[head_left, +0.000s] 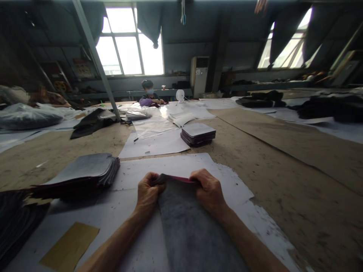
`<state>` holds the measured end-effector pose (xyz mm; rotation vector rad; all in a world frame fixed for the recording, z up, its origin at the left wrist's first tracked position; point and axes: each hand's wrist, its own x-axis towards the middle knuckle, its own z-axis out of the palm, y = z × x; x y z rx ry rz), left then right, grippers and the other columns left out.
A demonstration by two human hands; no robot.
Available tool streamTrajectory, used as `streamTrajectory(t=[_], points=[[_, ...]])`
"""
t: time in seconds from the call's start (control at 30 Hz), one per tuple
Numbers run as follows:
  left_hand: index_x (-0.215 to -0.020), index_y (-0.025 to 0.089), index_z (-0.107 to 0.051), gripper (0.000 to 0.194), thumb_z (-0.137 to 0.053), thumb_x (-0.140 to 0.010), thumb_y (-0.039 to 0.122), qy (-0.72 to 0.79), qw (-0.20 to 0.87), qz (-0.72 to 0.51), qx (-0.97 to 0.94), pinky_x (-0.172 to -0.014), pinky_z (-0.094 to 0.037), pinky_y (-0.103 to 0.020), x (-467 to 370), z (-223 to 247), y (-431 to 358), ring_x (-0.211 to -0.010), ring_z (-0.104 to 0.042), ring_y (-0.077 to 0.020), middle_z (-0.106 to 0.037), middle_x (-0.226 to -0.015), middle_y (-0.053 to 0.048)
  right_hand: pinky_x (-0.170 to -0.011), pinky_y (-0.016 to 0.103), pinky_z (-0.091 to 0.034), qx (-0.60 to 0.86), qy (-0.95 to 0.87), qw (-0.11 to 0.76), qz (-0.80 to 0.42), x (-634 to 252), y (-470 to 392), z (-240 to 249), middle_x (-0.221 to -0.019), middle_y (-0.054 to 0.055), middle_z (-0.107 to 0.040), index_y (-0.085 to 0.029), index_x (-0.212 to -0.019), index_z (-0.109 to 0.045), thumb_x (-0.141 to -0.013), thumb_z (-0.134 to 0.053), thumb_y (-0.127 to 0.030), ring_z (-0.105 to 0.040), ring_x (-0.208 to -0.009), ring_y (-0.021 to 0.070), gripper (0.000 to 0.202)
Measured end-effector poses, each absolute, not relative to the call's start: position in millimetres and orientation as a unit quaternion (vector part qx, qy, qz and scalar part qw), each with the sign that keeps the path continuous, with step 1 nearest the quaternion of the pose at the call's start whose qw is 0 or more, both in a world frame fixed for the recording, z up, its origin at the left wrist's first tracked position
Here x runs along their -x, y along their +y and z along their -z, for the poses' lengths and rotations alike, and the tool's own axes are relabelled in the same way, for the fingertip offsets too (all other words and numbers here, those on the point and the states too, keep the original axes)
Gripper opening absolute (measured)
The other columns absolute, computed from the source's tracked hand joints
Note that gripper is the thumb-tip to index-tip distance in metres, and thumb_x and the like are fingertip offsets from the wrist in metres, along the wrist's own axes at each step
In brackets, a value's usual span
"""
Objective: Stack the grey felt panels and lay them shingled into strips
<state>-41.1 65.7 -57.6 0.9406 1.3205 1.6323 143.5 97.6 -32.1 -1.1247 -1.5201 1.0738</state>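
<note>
A grey sheet of fabric (193,226) with a dark red edge stretches between my hands and runs down toward my body. My left hand (149,190) is closed on its far left corner. At the far right corner my right hand (208,189) grips the edge, fingers curled over it. Both hands are just above white paper (136,204) spread on the table. The sheet's near end runs out of the bottom of the view. Left of my hands lies a thick stack of similar grey sheets (85,166).
A smaller stack of grey pieces (198,130) sits ahead. A tan card (70,245) and a dark pile (19,223) lie at the near left. A metal pole (98,56) rises at the left. A person (149,94) sits across the table beside a white fan (180,95).
</note>
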Motion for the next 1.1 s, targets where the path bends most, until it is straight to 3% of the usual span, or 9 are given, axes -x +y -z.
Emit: streamTrajectory(t=[0.07,0.23,0.4,0.57,0.67,0.83,1.0,1.1], points=[[-0.074,0.017,-0.052,0.029,-0.067,-0.050,0.013,0.510,0.409,-0.653,-0.382,-0.053,-0.039,-0.016,40,53,75,-0.055,-0.051,-0.0067,-0.056,-0.061,0.008,-0.078,0.028,-0.042,0.470,-0.609,0.466,-0.437,-146,105,32,-0.078,0.000,-0.060,-0.020,-0.069,-0.059,-0.056,-0.054,-0.013,-0.054,-0.085,0.0182,0.015],[-0.085,0.014,-0.056,0.036,-0.068,-0.051,0.016,0.484,0.485,-0.595,-0.421,-0.054,-0.046,-0.026,36,48,88,-0.059,-0.058,-0.0153,-0.062,-0.068,0.000,-0.057,0.030,-0.047,0.469,-0.582,0.383,-0.543,-167,120,35,-0.069,0.002,-0.063,-0.016,-0.076,-0.060,-0.056,-0.062,-0.020,-0.059,-0.065,0.0199,0.021],[-0.080,0.015,-0.054,0.037,-0.064,-0.045,0.005,0.480,0.476,-0.602,-0.425,-0.048,-0.041,-0.019,39,53,91,-0.052,-0.054,-0.0103,-0.059,-0.061,0.005,-0.060,0.023,-0.044,0.454,-0.552,0.403,-0.572,-174,117,43,-0.068,-0.005,-0.062,-0.018,-0.075,-0.057,-0.049,-0.063,-0.009,-0.058,-0.068,0.0146,0.028],[-0.089,0.016,-0.054,0.038,-0.068,-0.054,0.016,0.462,0.488,-0.604,-0.429,-0.066,-0.047,-0.024,40,53,96,-0.074,-0.060,-0.0150,-0.064,-0.080,0.001,-0.062,0.027,-0.046,0.454,-0.522,0.395,-0.605,-174,119,41,-0.073,-0.003,-0.065,-0.018,-0.084,-0.058,-0.052,-0.067,-0.016,-0.060,-0.069,0.0170,0.034],[-0.091,0.014,-0.057,0.041,-0.069,-0.053,0.016,0.471,0.518,-0.561,-0.442,-0.064,-0.048,-0.028,40,50,96,-0.074,-0.061,-0.0194,-0.065,-0.079,-0.002,-0.061,0.030,-0.047,0.458,-0.498,0.395,-0.622,-176,120,41,-0.072,0.000,-0.066,-0.017,-0.080,-0.058,-0.051,-0.069,-0.017,-0.061,-0.067,0.0191,0.032],[-0.083,0.013,-0.059,0.037,-0.063,-0.047,0.005,0.492,0.524,-0.543,-0.434,-0.059,-0.046,-0.024,36,46,94,-0.067,-0.060,-0.0163,-0.065,-0.073,-0.001,-0.062,0.030,-0.048,0.465,-0.456,0.429,-0.626,-180,119,39,-0.074,-0.002,-0.066,-0.020,-0.084,-0.057,-0.048,-0.068,-0.017,-0.060,-0.064,0.0176,0.038],[-0.080,0.015,-0.057,0.031,-0.064,-0.049,0.009,0.488,0.495,-0.580,-0.425,-0.059,-0.044,-0.022,35,46,93,-0.065,-0.058,-0.0125,-0.064,-0.072,0.002,-0.064,0.033,-0.048,0.445,-0.489,0.388,-0.642,-180,114,35,-0.077,0.000,-0.067,-0.018,-0.090,-0.061,-0.052,-0.067,-0.018,-0.061,-0.068,0.0202,0.039],[-0.085,0.016,-0.059,0.034,-0.068,-0.052,0.015,0.475,0.497,-0.581,-0.436,-0.061,-0.045,-0.022,37,46,93,-0.067,-0.058,-0.0127,-0.065,-0.074,0.002,-0.061,0.026,-0.045,0.454,-0.498,0.438,-0.595,-174,114,44,-0.071,-0.004,-0.065,-0.019,-0.079,-0.062,-0.046,-0.066,-0.012,-0.059,-0.066,0.0161,0.035]])
